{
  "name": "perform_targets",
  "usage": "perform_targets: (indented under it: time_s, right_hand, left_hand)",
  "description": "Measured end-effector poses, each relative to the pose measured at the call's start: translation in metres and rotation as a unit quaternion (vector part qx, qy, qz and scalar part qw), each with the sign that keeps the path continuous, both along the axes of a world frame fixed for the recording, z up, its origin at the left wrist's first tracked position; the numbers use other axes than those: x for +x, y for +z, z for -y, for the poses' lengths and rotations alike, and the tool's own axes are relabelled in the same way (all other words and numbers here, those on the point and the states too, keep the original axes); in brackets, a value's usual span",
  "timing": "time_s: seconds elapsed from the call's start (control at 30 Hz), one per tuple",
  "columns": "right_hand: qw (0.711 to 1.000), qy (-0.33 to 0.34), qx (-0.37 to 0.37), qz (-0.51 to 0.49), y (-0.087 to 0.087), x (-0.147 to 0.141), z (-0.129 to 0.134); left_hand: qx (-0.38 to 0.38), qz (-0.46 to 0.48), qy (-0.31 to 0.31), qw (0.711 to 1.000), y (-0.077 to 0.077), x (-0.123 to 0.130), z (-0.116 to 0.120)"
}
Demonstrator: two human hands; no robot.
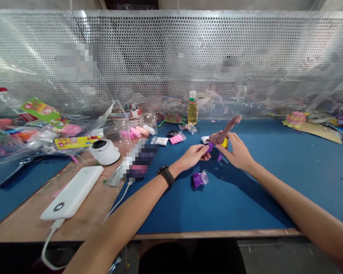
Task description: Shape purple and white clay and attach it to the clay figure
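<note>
Both hands meet over the blue table around a clay figure (217,140) with a long mauve neck-like part pointing up right, plus yellow and purple parts. My left hand (193,156), with a dark band on its wrist, pinches the figure's purple part at its left side. My right hand (238,152) curls round the right side, fingers behind the yellow part and thumb near a purple piece below. An opened packet of purple clay (199,179) lies on the table just below the hands. Packets of white (161,141) and pink clay (176,139) lie to the left.
A bottle of yellow liquid (192,110) stands behind the hands before a perforated metal screen (165,49). Leftward are a phone, metal rods, a white power bank (74,192), a white round object (104,151) and plastic bags. Cardboard (322,131) and tape lie far right.
</note>
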State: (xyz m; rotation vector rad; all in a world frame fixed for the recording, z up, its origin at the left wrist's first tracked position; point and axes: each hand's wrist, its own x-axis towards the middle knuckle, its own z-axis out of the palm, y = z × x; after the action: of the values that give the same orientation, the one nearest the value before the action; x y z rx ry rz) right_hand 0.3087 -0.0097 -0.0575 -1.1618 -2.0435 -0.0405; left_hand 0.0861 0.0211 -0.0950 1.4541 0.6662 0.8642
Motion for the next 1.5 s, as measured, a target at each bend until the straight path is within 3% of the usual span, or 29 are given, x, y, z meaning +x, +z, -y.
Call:
perform_targets:
  time_s: [0.17,0.37,0.47,0.83,1.07,1.33,1.5]
  right_hand:
    - [1.000,-0.005,-0.008,-0.013,-0.002,0.001,-0.002]
    - [1.000,-0.009,-0.011,-0.019,-0.004,0.003,-0.003]
    - [0.999,-0.011,-0.013,-0.028,-0.004,0.003,-0.004]
    - [1.000,0.002,-0.007,-0.026,-0.006,0.003,-0.005]
    - [1.000,0.018,-0.005,-0.022,-0.004,-0.001,-0.002]
    - [1.000,0.023,-0.002,0.003,0.000,-0.006,0.003]
    - [1.000,0.020,0.000,0.013,-0.001,-0.007,0.004]
  left_hand:
    - [-0.022,0.007,0.018,1.000,0.001,0.002,0.002]
    - [0.090,-0.040,0.040,0.994,0.004,0.004,0.010]
    - [0.109,-0.063,0.053,0.991,0.005,0.004,0.012]
    - [0.015,0.027,0.045,0.998,-0.003,0.005,0.001]
    - [-0.040,0.054,0.026,0.997,0.000,0.004,0.003]
    - [0.062,-0.028,0.018,0.998,0.000,0.004,0.004]
    - [0.185,-0.162,0.097,0.964,0.008,0.008,0.019]
